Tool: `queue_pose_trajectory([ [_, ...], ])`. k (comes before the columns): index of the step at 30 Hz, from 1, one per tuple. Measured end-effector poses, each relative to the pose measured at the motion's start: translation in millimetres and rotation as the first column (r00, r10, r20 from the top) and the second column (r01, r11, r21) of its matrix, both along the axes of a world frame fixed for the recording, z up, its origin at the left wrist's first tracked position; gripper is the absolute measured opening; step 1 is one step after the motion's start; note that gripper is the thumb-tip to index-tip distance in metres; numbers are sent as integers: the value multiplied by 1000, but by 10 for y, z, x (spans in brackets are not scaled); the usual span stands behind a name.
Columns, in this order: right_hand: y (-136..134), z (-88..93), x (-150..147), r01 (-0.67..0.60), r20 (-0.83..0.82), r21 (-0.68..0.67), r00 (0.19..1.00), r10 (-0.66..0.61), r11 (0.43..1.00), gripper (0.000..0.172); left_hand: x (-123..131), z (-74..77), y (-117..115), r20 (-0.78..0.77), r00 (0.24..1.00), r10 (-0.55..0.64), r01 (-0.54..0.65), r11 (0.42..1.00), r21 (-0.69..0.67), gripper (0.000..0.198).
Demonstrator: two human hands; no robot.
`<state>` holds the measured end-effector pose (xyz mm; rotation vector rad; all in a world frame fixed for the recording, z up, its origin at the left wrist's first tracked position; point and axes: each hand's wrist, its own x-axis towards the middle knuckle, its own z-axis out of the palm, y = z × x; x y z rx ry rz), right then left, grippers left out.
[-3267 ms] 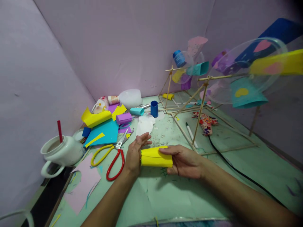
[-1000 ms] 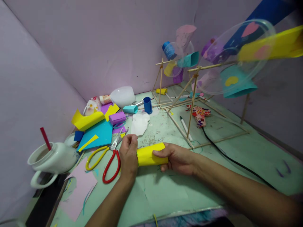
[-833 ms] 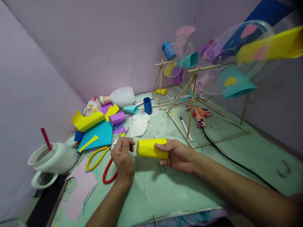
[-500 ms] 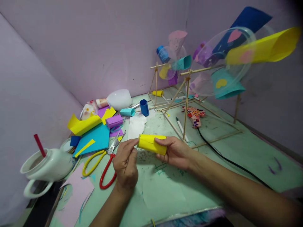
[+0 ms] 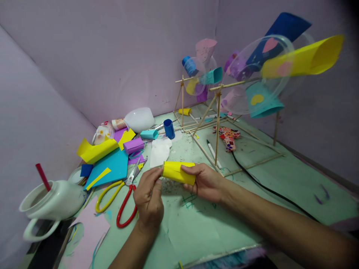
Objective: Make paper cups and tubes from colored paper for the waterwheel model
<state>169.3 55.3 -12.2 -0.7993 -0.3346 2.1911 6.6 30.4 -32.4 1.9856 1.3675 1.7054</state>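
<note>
A rolled yellow paper tube [image 5: 175, 172] is held between both hands above the table. My right hand [image 5: 206, 182] grips its right end, thumb on top and fingers beneath. At the tube's left rim, the closed fingers of my left hand [image 5: 150, 196] pinch the edge; the inside of that end is hidden. Scissors [image 5: 129, 185] with one yellow and one red handle lie just left of my left hand. Beyond the hands are a purple paper roll [image 5: 134, 145], a turquoise roll [image 5: 149, 134], an upright dark blue roll [image 5: 169, 129] and a white paper scrap [image 5: 160, 151].
Two stick frames carry clear discs with coloured paper cones; the nearer frame's post [image 5: 218, 130] stands at right. A cloth-wrapped tool [image 5: 228, 137] trails a black cord [image 5: 263, 188]. At left are a white pitcher [image 5: 60, 198], turquoise sheets [image 5: 110, 170] and pink paper [image 5: 89, 231].
The whole view has shifted slightly, so most things appear a little further left. Both hands keep their hold on the yellow paper tube, with hardly any change in pose.
</note>
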Motion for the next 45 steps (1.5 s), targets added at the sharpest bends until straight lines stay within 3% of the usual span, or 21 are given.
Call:
queue_pose_trajectory([
  [36, -14, -12, -19, 41, 73, 35, 996, -43, 999, 28, 5, 8, -13, -25, 1000, 4, -5, 999, -54, 25],
  [39, -32, -30, -34, 46, 113, 122, 992, -60, 991, 27, -5, 32, -11, 47, 999, -17, 22, 995, -102, 21],
  [41, -54, -47, -49, 47, 174, 270, 980, -97, 962, 26, -14, 38, -13, 153, 988, -32, 62, 978, -199, 20],
  [45, -92, -103, -71, -33, 318, 583, 929, -191, 812, 27, -18, 20, -21, 306, 952, -5, 110, 939, -326, 30],
])
